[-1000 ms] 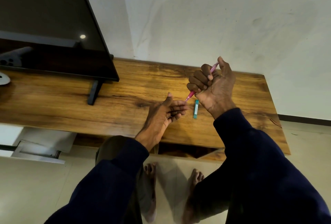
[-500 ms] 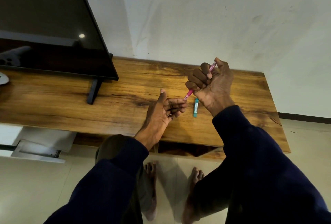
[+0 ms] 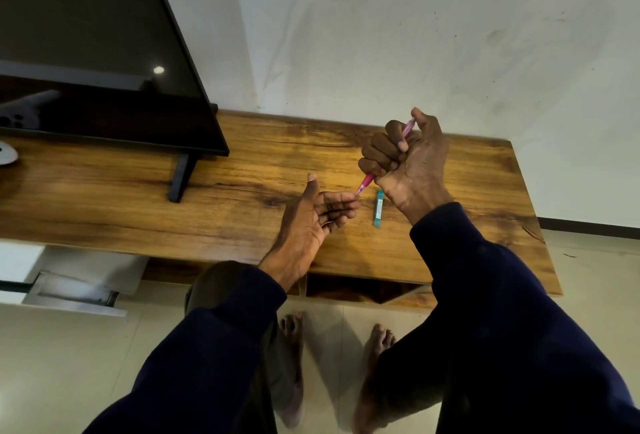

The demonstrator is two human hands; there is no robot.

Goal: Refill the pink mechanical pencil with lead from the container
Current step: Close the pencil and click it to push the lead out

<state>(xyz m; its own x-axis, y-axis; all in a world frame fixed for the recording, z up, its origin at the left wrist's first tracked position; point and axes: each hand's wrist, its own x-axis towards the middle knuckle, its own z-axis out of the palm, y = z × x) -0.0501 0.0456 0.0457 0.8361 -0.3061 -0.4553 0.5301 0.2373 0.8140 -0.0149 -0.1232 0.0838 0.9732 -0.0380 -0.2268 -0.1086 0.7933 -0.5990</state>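
Nearest, the left hand (image 3: 313, 215) lies open, palm up, fingers loosely curled under the tip. Just beyond it, the right hand (image 3: 405, 156) fists around the pink mechanical pencil (image 3: 366, 184), thumb on its cap, point angled down at the left fingertips. The teal lead container (image 3: 379, 208) rests on the wooden table (image 3: 242, 170) beside them. Best to click gently, catching any lead on that palm.

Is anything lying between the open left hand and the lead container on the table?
Nothing visible. The lead container lies flat on bare wood just right of the left hand. The pink pencil, in the right hand's grip, points its tip down at the left fingertips, above that gap, not in it.
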